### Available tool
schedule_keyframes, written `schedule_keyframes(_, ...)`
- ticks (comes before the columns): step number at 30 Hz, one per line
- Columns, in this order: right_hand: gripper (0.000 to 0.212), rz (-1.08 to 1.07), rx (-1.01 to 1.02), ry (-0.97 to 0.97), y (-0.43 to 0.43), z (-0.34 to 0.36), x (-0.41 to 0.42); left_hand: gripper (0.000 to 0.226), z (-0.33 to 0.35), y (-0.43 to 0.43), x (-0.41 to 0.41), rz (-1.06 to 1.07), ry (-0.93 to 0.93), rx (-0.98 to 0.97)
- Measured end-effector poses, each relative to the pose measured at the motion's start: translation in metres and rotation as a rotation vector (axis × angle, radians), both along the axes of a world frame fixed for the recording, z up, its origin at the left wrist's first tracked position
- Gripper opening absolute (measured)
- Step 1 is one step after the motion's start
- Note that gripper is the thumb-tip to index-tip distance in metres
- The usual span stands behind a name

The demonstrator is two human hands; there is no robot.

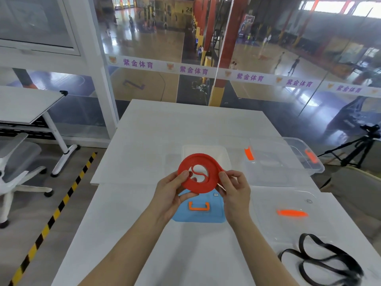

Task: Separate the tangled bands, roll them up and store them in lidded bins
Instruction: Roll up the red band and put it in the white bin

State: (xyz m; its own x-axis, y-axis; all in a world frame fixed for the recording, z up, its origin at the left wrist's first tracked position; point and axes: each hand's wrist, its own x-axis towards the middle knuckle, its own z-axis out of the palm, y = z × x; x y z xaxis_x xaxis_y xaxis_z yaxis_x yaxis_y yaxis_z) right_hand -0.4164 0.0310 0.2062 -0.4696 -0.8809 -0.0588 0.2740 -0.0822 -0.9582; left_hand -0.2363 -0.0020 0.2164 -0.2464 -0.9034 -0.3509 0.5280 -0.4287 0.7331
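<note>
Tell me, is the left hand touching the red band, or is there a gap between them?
Touching. The head view shows the left hand gripping the red band, thumb on top of the coil's left edge, fingers underneath.

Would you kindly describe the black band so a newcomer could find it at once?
Start at the white table and go to its near right corner. There, just in front of the clear lid with an orange handle, lies the black band, loose and looped. The red band is coiled and held in both hands.
</note>
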Motion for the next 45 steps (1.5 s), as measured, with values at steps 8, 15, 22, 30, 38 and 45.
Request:
schedule_keyframes(8, 0.023, -0.041, 0.019, 0.036, 0.005, -0.001, 0.010, 0.031, -0.009, -0.006, 0.010, -0.081, -0.012, 0.000)
schedule_keyframes(15, 0.014, -0.050, 0.032, 0.002, -0.005, -0.014, 0.004, 0.032, -0.021, -0.019, 0.003, -0.087, 0.003, 0.027)
schedule_keyframes(22, 0.015, -0.004, 0.029, -0.130, -0.048, -0.027, -0.024, 0.032, -0.025, -0.050, -0.027, -0.014, -0.019, 0.062)
schedule_keyframes(30, 0.014, -0.016, 0.100, -0.134, -0.106, -0.050, -0.062, 0.031, -0.037, -0.103, -0.092, 0.110, -0.011, 0.112)
schedule_keyframes(38, 0.030, 0.164, 0.254, 0.003, -0.165, -0.073, -0.098, 0.030, -0.064, -0.146, -0.133, 0.220, -0.012, 0.147)
schedule_keyframes(45, 0.031, 0.185, 0.399, 0.252, -0.228, -0.092, -0.095, 0.028, -0.093, -0.188, -0.137, 0.264, -0.101, 0.142)
